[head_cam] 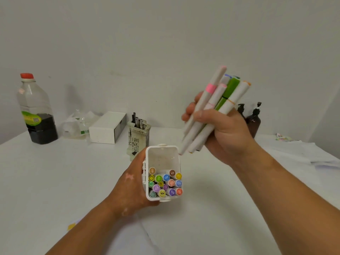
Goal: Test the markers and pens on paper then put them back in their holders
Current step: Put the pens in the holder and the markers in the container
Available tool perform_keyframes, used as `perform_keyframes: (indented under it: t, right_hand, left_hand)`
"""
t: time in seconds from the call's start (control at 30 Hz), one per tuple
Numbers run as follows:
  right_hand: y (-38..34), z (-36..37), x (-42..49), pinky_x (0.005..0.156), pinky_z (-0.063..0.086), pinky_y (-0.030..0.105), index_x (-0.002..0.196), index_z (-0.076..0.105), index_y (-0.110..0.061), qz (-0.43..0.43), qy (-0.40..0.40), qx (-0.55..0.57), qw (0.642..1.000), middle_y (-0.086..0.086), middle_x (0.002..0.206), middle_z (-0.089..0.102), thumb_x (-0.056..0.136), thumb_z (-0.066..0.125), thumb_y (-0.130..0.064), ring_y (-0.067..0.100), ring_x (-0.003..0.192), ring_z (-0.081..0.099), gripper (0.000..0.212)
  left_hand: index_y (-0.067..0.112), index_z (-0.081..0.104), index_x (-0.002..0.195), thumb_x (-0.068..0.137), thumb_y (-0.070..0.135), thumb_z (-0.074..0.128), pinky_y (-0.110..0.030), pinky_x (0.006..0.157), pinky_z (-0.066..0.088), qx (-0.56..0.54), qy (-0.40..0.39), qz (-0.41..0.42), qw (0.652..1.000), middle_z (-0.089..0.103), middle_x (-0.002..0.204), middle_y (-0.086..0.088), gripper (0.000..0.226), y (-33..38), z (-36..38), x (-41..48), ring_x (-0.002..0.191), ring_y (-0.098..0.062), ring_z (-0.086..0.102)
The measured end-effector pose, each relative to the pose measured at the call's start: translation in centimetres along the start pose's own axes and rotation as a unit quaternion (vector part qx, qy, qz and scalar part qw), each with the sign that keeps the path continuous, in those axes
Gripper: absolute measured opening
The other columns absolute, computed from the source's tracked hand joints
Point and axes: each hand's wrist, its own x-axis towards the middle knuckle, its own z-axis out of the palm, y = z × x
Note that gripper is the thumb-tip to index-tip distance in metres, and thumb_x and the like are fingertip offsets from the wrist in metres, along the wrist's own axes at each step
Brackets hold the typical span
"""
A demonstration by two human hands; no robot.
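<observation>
**Bundle of markers held above an open marker box**

While the left hand (132, 183) grips a white marker box (162, 173) by its side, the right hand (222, 131) is closed around a bundle of markers (211, 109) raised above the tabletop (55, 181). The bundle's long axis runs diagonally, with the lower ends pointing down and left toward the box's open mouth and the upper ends pointing up and right. The markers have white barrels; one carries a pink band, one is green, and one has an orange tip. The box faces the camera with its opening, showing round coloured caps packed in its lower half. Behind stands a ceramic pen holder (138, 138) with dark pens upright.
</observation>
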Motion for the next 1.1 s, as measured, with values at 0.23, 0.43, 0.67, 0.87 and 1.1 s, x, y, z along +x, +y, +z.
perform_keyframes:
  t: [0.23, 0.43, 0.67, 0.87, 1.1]
  right_hand:
    - [5.1, 2.8, -0.1, 0.091, 0.058, 0.053, 0.091, 0.075, -0.029, -0.017, -0.06, -0.238, 0.969, 0.002, 0.091, 0.077, 0.076, 0.071, -0.003, 0.026, 0.093, 0.074, 0.03]
    - [5.9, 2.7, 0.0, 0.08, 0.061, 0.038, 0.112, 0.064, -0.035, -0.041, -0.047, -0.343, 0.937, -0.001, 0.098, 0.075, 0.075, 0.08, -0.01, 0.023, 0.092, 0.073, 0.047]
    - [5.4, 2.7, -0.7, 0.084, 0.06, 0.031, 0.099, 0.07, -0.044, -0.058, -0.048, -0.408, 0.91, -0.018, 0.094, 0.075, 0.084, 0.076, -0.027, 0.01, 0.093, 0.072, 0.023]
    - [2.2, 2.0, -0.7, 0.077, 0.059, 0.045, 0.103, 0.071, -0.043, -0.093, 0.025, -0.358, 0.929, -0.01, 0.096, 0.077, 0.089, 0.073, -0.022, 0.021, 0.093, 0.069, 0.025]
    - [-2.3, -0.8, -2.0, 0.06, 0.045, 0.015, 0.095, 0.071, -0.046, -0.037, -0.039, -0.576, 0.815, -0.017, 0.086, 0.07, 0.09, 0.068, -0.037, 0.009, 0.074, 0.063, 0.01]
  left_hand:
    - [0.044, 0.028, 0.14, 0.043, 0.088, 0.071, 0.003, 0.092, 0.036, 0.024, -0.004, -0.062, 0.998, 0.046, 0.127, 0.035, 0.115, -0.1, -0.1, 0.1, 0.121, 0.018, 0.047]
    - [0.027, 0.034, 0.146, 0.056, 0.056, 0.086, -0.019, 0.107, 0.044, 0.043, -0.013, -0.072, 0.996, 0.053, 0.135, 0.015, 0.108, 0.4, -0.1, 0.5, 0.123, -0.003, 0.055]
    - [0.039, 0.033, 0.137, 0.058, 0.05, 0.086, -0.008, 0.103, 0.041, 0.03, -0.017, -0.052, 0.998, 0.051, 0.132, 0.023, 0.096, 0.6, -0.1, 0.4, 0.12, 0.012, 0.051]
    - [0.041, 0.032, 0.143, 0.057, 0.052, 0.091, -0.009, 0.091, 0.048, 0.003, -0.004, -0.024, 1.0, 0.059, 0.13, 0.026, 0.105, 0.5, -0.3, 0.1, 0.119, 0.002, 0.059]
    - [0.041, 0.032, 0.141, 0.058, 0.055, 0.086, -0.008, 0.095, 0.046, -0.013, -0.011, -0.025, 1.0, 0.054, 0.131, 0.033, 0.101, 0.1, -0.3, 0.0, 0.122, 0.005, 0.056]
